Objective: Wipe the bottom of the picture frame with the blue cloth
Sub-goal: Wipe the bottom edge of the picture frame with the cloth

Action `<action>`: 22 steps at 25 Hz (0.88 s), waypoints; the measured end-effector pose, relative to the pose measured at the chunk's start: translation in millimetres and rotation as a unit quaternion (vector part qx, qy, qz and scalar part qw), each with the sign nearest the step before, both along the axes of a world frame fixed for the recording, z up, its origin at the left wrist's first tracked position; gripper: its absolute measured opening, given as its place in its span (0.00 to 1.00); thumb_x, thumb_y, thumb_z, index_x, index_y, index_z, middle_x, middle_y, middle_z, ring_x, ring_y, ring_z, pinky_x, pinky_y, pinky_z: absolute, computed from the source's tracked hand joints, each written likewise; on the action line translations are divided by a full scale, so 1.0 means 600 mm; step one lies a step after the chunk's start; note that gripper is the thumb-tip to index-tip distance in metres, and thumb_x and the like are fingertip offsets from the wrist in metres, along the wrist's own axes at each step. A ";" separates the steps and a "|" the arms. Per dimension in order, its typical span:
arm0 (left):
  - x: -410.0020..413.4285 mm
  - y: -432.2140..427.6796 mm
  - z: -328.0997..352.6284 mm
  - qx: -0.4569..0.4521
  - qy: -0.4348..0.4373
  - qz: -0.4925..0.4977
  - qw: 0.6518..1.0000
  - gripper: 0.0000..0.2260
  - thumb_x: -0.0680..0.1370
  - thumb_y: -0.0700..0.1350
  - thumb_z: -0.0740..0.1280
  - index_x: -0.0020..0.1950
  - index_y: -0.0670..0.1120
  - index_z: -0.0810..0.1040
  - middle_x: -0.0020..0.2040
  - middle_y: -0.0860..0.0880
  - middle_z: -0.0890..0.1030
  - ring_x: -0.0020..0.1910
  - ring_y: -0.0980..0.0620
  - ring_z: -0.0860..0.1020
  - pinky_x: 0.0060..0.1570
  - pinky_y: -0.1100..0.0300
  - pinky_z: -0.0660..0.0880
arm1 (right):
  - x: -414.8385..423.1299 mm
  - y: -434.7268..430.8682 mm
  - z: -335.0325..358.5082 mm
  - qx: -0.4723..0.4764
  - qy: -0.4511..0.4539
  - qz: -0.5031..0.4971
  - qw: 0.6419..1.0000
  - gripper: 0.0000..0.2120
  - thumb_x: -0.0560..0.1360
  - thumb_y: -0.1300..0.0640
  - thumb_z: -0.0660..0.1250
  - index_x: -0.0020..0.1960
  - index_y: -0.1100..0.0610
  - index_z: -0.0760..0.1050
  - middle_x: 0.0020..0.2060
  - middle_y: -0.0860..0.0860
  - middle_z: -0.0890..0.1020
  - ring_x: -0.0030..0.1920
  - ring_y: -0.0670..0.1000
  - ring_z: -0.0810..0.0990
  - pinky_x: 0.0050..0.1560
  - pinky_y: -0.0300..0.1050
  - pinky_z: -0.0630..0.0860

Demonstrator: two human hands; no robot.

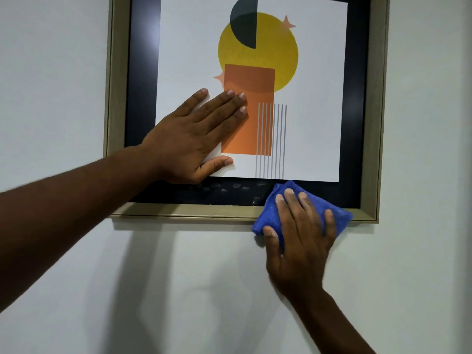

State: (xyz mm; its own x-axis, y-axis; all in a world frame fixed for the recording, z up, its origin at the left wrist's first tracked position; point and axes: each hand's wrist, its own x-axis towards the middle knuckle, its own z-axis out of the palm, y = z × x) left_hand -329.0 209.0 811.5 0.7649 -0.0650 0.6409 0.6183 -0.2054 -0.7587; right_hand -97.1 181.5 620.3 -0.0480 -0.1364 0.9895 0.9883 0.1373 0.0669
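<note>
A picture frame (pixel 178 210) with a pale wooden rim and a black inner border hangs on a white wall. Its print shows a yellow circle, an orange rectangle and grey stripes. My left hand (pixel 194 136) lies flat on the glass over the lower left of the print, fingers spread. My right hand (pixel 298 226) presses a folded blue cloth (pixel 273 213) against the frame's bottom rail, right of its middle. The cloth covers part of the black border and the wooden rim. Smudges and fingerprints show on the black border left of the cloth.
The white wall (pixel 76 290) surrounds the frame on every side. Shadows of my arms fall on the wall below the frame. The frame's bottom right corner (pixel 373 218) lies just right of the cloth.
</note>
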 end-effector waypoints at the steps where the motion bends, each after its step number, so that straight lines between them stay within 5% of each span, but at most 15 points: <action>1: -0.003 0.001 0.003 0.000 0.004 -0.001 1.000 0.35 0.79 0.64 0.45 0.80 0.43 0.45 0.81 0.42 0.49 0.80 0.45 0.47 0.78 0.42 0.50 | 0.015 -0.003 -0.005 -0.007 -0.025 -0.010 1.000 0.23 0.81 0.46 0.54 0.72 0.56 0.67 0.71 0.53 0.72 0.75 0.54 0.66 0.76 0.62 0.54; 6: -0.013 0.003 0.029 0.003 0.009 0.004 1.000 0.36 0.79 0.65 0.45 0.80 0.43 0.45 0.81 0.42 0.49 0.80 0.44 0.48 0.78 0.41 0.50 | -0.023 0.002 0.015 0.024 0.063 -0.005 0.998 0.22 0.82 0.48 0.53 0.69 0.60 0.72 0.69 0.55 0.75 0.73 0.55 0.69 0.73 0.62 0.60; 10: -0.019 0.005 0.022 0.001 0.017 0.001 1.000 0.36 0.79 0.65 0.44 0.80 0.42 0.45 0.81 0.41 0.49 0.80 0.43 0.47 0.78 0.41 0.50 | -0.028 -0.002 -0.005 0.007 -0.013 -0.028 0.999 0.22 0.81 0.47 0.56 0.70 0.57 0.71 0.69 0.54 0.75 0.73 0.54 0.68 0.75 0.61 0.56; 14: -0.027 0.010 0.013 0.012 0.005 -0.002 1.000 0.35 0.79 0.64 0.45 0.80 0.43 0.46 0.81 0.42 0.49 0.80 0.44 0.47 0.78 0.42 0.50 | -0.071 0.012 0.020 0.034 0.092 -0.024 0.995 0.21 0.83 0.47 0.50 0.69 0.54 0.71 0.69 0.53 0.76 0.72 0.55 0.68 0.73 0.63 0.57; 19: -0.042 0.014 0.017 0.009 0.009 0.000 1.000 0.36 0.79 0.65 0.44 0.80 0.43 0.46 0.81 0.42 0.49 0.80 0.44 0.47 0.78 0.41 0.50 | -0.059 0.012 -0.002 0.037 -0.030 -0.035 0.998 0.20 0.82 0.48 0.54 0.68 0.54 0.73 0.68 0.53 0.77 0.71 0.54 0.72 0.70 0.63 0.63; 22: -0.042 0.011 0.015 0.005 0.004 -0.001 1.000 0.36 0.79 0.65 0.45 0.80 0.43 0.46 0.81 0.41 0.49 0.80 0.44 0.47 0.78 0.41 0.50 | -0.081 0.014 0.025 0.040 0.071 -0.005 0.997 0.19 0.83 0.49 0.52 0.66 0.55 0.74 0.67 0.53 0.78 0.70 0.55 0.72 0.71 0.62 0.61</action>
